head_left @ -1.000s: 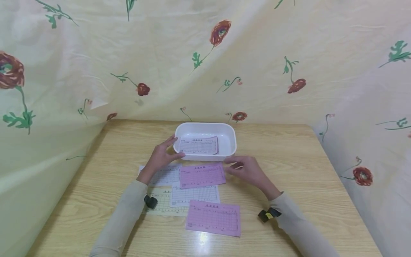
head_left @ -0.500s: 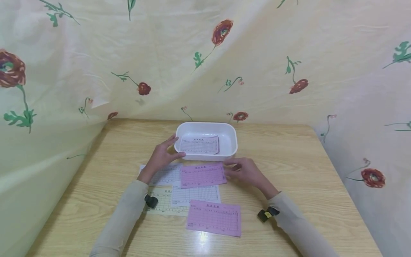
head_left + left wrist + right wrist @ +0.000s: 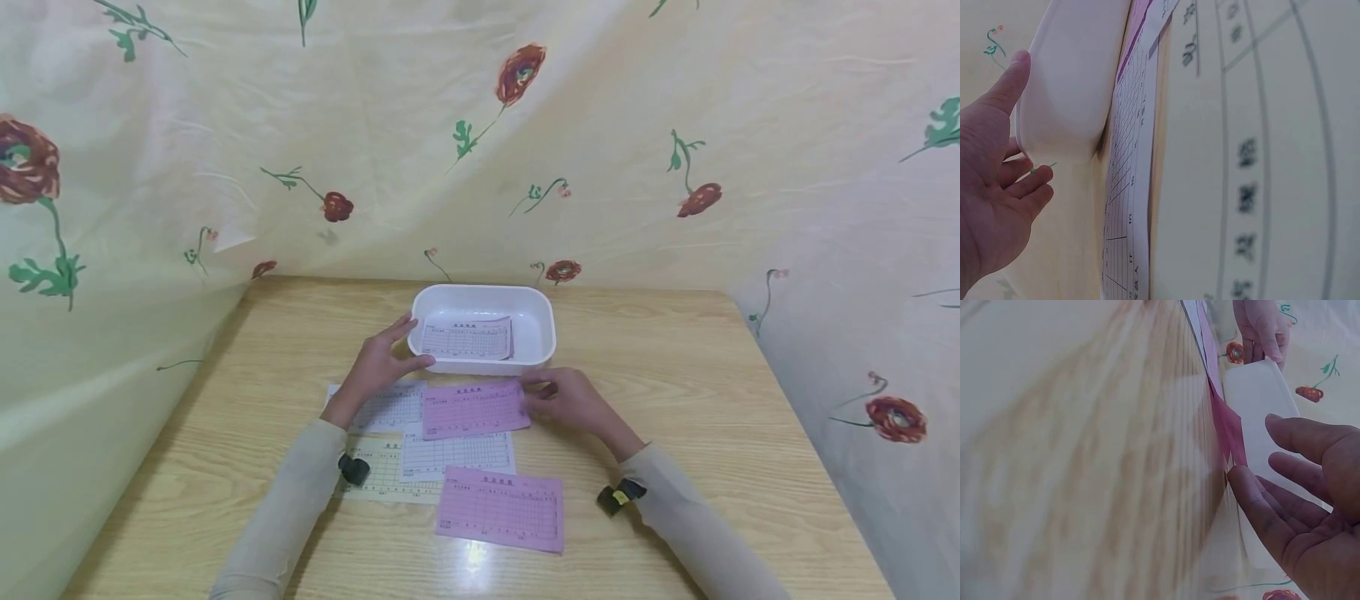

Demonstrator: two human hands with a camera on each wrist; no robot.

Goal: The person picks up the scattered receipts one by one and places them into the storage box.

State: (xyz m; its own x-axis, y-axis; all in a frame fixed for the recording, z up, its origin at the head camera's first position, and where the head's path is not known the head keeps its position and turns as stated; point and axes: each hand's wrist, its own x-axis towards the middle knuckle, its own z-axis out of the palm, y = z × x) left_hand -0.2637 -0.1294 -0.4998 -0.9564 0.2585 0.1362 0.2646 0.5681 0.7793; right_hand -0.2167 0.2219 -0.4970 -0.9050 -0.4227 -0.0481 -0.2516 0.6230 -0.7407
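A white plastic tray (image 3: 536,333) stands at the back of the table, with a stack of printed slips (image 3: 467,340) inside. My left hand (image 3: 375,367) holds the tray's left end, thumb on the front rim and fingers round the side. In front of the tray lies a pink slip (image 3: 472,410), overlapping white slips beneath it. At that slip's right edge is my right hand (image 3: 566,400). In the right wrist view, one fingertip meets the raised pink corner (image 3: 1230,428), while the thumb stays apart from it.
Nearer the front lie a second pink slip (image 3: 498,510), a pale yellow slip (image 3: 378,471) and a white slip (image 3: 457,456). Another white slip (image 3: 390,410) is partly behind the left wrist. Flowered cloth (image 3: 600,125) hangs around the wooden table (image 3: 660,358).
My right hand has shifted slightly left, its fingertips now right at the pink slip's edge. The left hand stays at the tray.
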